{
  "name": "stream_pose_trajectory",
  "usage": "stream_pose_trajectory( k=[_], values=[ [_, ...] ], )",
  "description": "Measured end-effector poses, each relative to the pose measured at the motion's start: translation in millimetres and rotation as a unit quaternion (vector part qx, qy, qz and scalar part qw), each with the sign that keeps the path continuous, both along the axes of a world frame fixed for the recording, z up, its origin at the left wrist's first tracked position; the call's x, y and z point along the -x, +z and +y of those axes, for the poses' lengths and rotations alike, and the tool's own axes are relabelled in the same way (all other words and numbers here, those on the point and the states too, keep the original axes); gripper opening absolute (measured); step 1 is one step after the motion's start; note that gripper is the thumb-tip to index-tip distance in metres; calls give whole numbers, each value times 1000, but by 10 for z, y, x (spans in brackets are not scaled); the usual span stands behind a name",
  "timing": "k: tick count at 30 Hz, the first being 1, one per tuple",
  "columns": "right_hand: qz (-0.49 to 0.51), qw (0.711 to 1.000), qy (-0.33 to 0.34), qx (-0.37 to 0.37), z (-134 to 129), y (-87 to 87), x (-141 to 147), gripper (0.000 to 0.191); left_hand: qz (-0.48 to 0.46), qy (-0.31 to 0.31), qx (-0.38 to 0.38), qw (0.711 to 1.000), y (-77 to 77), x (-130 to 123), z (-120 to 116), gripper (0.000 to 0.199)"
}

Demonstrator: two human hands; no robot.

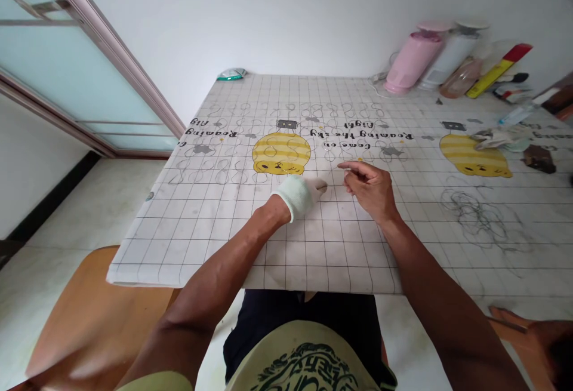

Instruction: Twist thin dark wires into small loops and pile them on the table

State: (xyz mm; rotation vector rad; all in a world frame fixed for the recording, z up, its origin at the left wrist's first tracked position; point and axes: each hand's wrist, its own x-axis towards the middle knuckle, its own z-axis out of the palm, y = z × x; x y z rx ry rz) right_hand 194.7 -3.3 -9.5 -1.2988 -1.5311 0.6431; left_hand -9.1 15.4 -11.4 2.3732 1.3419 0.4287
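My left hand (308, 190), in a whitish glove with a pale green cuff, is closed in a pinch above the tablecloth (313, 254). A faint thin strand (332, 170) seems to run from its fingertips; its far end is too fine to follow. Close by on the right is my bare right hand (369, 187), its index finger stretched left and the other fingers curled in by the thumb. Whatever lies between them is too small to see. Thin dark loops (226, 171), many like figure eights, lie in rows beyond my hands. A loose tangle of dark strands (481, 218) lies to the right.
Along the wall stand a pink bottle-like container (412, 61), a white one (452, 59) and a yellow-red box (496, 73). A crumpled whitish glove-like item (504, 138) lies at right. A green packet (231, 74) sits at the far left corner. A wooden chair (94, 313) stands left.
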Motion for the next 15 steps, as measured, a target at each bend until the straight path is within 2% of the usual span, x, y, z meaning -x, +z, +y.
stream_pose_trajectory(
  k=[8, 15],
  values=[
    [-59, 997, -17, -35, -6, -56, -16, 28, 6, 7, -8, 1000, 18, 13, 17, 25],
    [-114, 989, 11, -92, -13, -14, -27, 28, 1, 6, -3, 1000, 15, 31, -14, 26]
  ],
)
